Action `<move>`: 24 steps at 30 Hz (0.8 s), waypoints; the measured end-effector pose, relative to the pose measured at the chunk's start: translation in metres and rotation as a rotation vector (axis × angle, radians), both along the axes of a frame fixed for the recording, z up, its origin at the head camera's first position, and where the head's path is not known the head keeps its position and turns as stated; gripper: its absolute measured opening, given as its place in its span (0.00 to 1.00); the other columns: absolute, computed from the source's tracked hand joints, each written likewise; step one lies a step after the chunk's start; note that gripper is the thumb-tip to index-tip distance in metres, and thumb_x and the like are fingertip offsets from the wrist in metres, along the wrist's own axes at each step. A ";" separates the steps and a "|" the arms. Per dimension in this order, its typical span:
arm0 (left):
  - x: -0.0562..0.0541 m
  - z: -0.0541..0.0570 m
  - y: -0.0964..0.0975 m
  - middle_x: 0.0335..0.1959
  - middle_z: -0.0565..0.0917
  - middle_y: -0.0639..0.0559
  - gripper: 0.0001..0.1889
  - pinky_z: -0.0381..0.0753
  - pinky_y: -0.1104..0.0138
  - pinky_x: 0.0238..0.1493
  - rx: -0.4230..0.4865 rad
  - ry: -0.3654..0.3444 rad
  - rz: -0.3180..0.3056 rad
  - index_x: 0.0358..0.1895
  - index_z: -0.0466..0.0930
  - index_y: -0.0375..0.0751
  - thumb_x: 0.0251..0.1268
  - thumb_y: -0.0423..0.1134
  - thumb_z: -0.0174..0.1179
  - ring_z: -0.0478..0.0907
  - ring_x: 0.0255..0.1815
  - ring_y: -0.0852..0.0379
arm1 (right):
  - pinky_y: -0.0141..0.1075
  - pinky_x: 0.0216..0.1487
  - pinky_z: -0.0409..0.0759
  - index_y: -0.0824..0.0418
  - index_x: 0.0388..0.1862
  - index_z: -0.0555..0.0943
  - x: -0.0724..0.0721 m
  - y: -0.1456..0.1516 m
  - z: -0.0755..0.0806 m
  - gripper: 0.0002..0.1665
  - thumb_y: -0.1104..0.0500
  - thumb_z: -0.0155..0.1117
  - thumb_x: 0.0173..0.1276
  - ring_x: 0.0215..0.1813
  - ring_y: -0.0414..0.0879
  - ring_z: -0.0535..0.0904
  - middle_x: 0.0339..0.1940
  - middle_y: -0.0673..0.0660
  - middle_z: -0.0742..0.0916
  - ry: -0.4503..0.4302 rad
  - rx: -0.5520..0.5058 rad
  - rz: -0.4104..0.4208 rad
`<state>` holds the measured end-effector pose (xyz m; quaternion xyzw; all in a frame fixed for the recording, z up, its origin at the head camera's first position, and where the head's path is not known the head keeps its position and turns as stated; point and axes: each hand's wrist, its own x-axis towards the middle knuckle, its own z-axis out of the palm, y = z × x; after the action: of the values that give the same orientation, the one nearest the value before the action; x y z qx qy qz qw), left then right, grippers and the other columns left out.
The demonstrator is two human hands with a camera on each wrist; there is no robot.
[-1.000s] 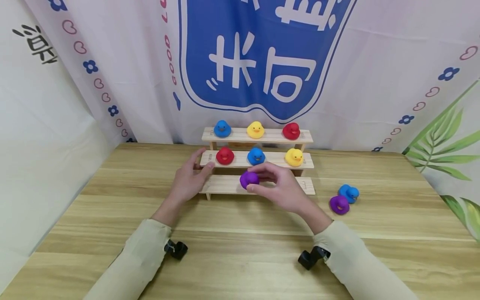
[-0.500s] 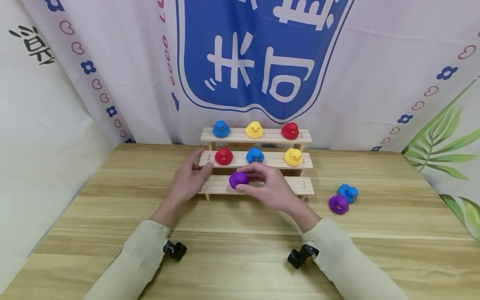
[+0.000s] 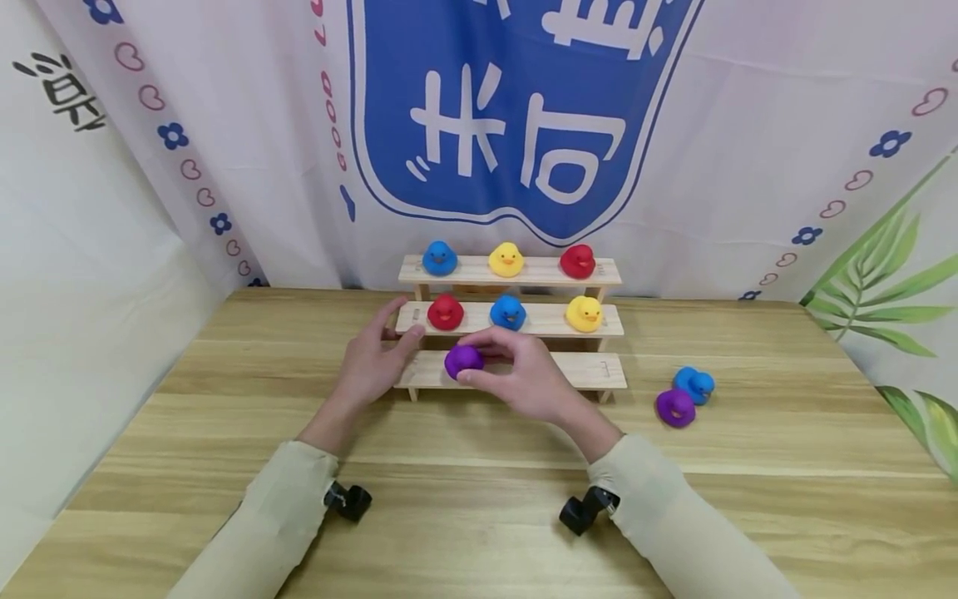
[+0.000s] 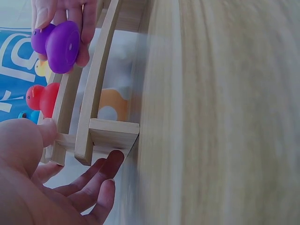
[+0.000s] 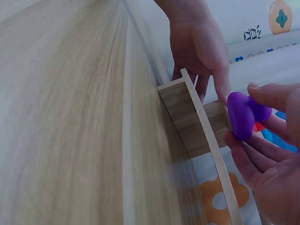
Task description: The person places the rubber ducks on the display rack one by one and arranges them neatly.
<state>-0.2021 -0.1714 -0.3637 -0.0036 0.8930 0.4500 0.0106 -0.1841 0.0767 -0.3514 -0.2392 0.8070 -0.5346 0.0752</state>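
A three-step wooden display stand (image 3: 584, 370) stands at the back of the table. My right hand (image 3: 524, 378) pinches a purple rubber duck (image 3: 463, 363) between thumb and fingers, over the left part of the bottom step. In the left wrist view the purple duck (image 4: 63, 47) is held just off that step, its flat base showing. My left hand (image 3: 374, 358) holds the left end of the middle step, thumb in front and index finger behind. A red duck (image 3: 446, 312), blue duck (image 3: 508, 313) and yellow duck (image 3: 584, 314) sit on the middle step.
On the top step sit a blue duck (image 3: 439, 259), a yellow duck (image 3: 506, 259) and a red duck (image 3: 578, 261). Right of the stand, another purple duck (image 3: 676, 408) and blue duck (image 3: 694, 385) lie together on the table. A printed curtain (image 3: 299, 166) hangs behind.
My right hand has carried the purple duck leftward along the bottom step, from near its middle towards its left end. My left hand keeps its place on the stand.
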 end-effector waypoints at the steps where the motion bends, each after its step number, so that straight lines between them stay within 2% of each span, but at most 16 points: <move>1: 0.000 0.000 0.000 0.70 0.77 0.31 0.39 0.83 0.50 0.57 0.000 -0.003 -0.001 0.87 0.53 0.57 0.81 0.62 0.54 0.77 0.67 0.36 | 0.45 0.67 0.85 0.55 0.62 0.84 0.000 -0.001 0.000 0.22 0.55 0.76 0.72 0.63 0.50 0.87 0.61 0.54 0.88 -0.002 0.001 -0.001; 8: 0.000 0.001 0.000 0.70 0.77 0.31 0.39 0.83 0.51 0.55 0.001 -0.019 -0.001 0.87 0.53 0.60 0.80 0.63 0.54 0.78 0.66 0.36 | 0.42 0.66 0.85 0.55 0.63 0.84 0.000 -0.008 -0.002 0.22 0.55 0.75 0.73 0.63 0.49 0.86 0.63 0.54 0.87 -0.005 0.017 0.003; 24: 0.000 -0.001 -0.002 0.70 0.77 0.32 0.39 0.84 0.51 0.56 0.002 -0.003 -0.011 0.87 0.53 0.60 0.80 0.63 0.54 0.78 0.68 0.36 | 0.46 0.70 0.83 0.54 0.61 0.86 -0.004 -0.025 -0.004 0.21 0.57 0.76 0.71 0.65 0.51 0.84 0.64 0.54 0.87 -0.025 0.085 -0.029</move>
<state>-0.2021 -0.1732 -0.3647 0.0006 0.8925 0.4508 0.0145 -0.1876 0.0515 -0.3553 -0.2174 0.8313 -0.5040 0.0878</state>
